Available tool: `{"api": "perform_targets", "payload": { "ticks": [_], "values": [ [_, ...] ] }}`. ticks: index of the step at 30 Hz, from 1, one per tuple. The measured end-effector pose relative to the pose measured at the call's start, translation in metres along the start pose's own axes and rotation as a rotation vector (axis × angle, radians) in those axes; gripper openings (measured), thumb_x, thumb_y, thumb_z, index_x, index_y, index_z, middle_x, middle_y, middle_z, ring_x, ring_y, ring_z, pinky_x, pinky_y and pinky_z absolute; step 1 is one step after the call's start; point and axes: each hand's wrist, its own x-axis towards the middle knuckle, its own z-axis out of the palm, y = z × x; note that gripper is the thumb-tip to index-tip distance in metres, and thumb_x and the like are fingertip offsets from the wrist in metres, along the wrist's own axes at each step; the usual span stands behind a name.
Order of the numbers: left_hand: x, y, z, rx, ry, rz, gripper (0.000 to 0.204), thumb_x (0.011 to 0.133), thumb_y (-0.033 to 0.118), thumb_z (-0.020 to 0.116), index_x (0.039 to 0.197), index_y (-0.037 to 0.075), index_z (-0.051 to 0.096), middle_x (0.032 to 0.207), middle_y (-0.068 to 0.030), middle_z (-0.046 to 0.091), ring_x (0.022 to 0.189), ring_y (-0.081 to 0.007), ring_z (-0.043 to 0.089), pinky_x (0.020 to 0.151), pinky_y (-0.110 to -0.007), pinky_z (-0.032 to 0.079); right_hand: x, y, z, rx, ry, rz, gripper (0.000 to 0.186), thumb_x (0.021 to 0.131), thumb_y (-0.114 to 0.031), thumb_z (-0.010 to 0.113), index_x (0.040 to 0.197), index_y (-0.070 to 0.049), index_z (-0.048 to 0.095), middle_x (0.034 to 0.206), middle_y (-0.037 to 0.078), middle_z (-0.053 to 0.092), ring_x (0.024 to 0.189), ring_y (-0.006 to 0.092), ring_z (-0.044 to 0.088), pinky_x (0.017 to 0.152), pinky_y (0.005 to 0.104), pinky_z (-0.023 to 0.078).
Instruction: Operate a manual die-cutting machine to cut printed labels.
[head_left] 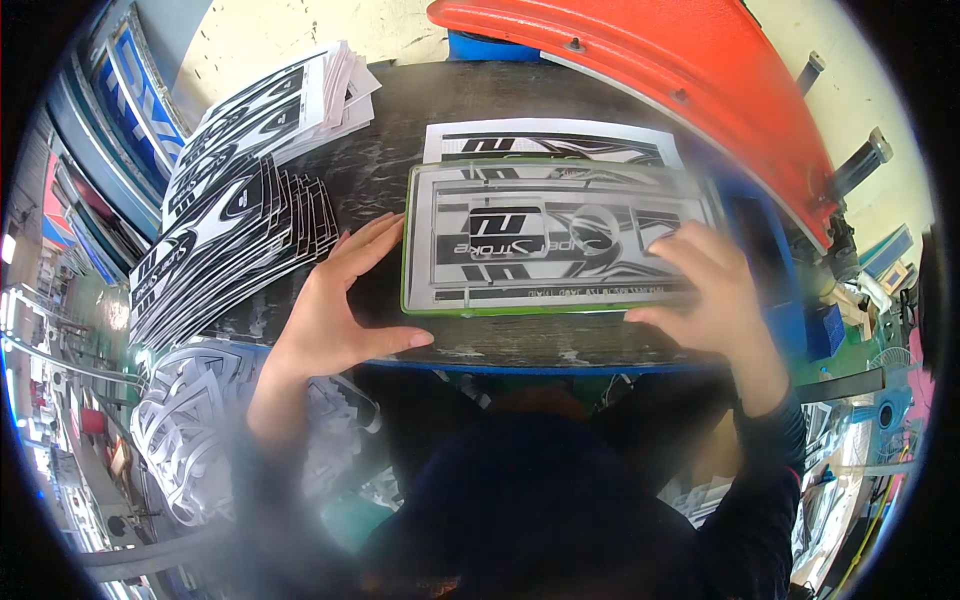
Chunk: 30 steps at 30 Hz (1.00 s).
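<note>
A clear rectangular plate with a green edge (409,240) lies flat on the dark table before me. Black-and-white printing shows through it. From beneath its far side juts a white printed sheet (553,130). My left hand (340,305) is open at the plate's left end, fingertips beside the edge and thumb held apart near the front corner. Over the right end of the plate, my right hand (705,290) is open too, its fingers bent above the surface and its thumb near the front edge. Whether those fingers touch the plate, I cannot tell.
Left on the table (400,95) sit a fanned stack of cut black-and-white pieces (235,250) and a stack of printed sheets (270,115). White paper offcuts (200,430) heap below the table's left front. A red panel (700,70) slants along the back right.
</note>
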Motion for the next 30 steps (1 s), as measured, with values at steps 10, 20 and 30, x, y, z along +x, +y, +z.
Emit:
{"api": "perform_targets", "payload": {
  "ticks": [10,20,30],
  "values": [
    [0.001,-0.002,0.004,0.097,0.011,0.033,0.087,0.058,0.02,0.086,0.131,-0.006,0.048,0.138,-0.0223,0.047,0.135,-0.0349,0.035,0.112,-0.046,0.022,-0.004,-0.003,0.003,0.008,-0.045,0.011,0.057,0.057,-0.04,0.085,0.093,-0.001,0.063,0.085,0.01,0.056,0.074,0.0276,0.058,0.064,0.0351,0.047],
    [-0.002,-0.001,0.004,0.089,0.007,0.008,0.086,0.059,0.021,0.086,0.132,-0.004,0.048,0.138,-0.02,0.048,0.136,-0.0343,0.034,0.112,-0.049,0.018,-0.004,-0.002,0.006,0.032,-0.025,-0.008,0.057,0.056,-0.039,0.085,0.093,-0.001,0.063,0.083,0.01,0.056,0.073,0.0274,0.057,0.063,0.0352,0.046],
    [0.004,-0.007,0.003,0.11,-0.016,0.006,0.087,0.056,0.017,0.085,0.133,-0.002,0.048,0.138,-0.015,0.049,0.135,-0.0334,0.036,0.112,-0.052,0.017,0.0,0.001,-0.01,0.042,-0.161,0.047,0.067,0.054,-0.038,0.086,0.109,-0.008,0.063,0.108,0.011,0.059,0.098,0.0306,0.057,0.086,0.0412,0.045]
  ]
}}
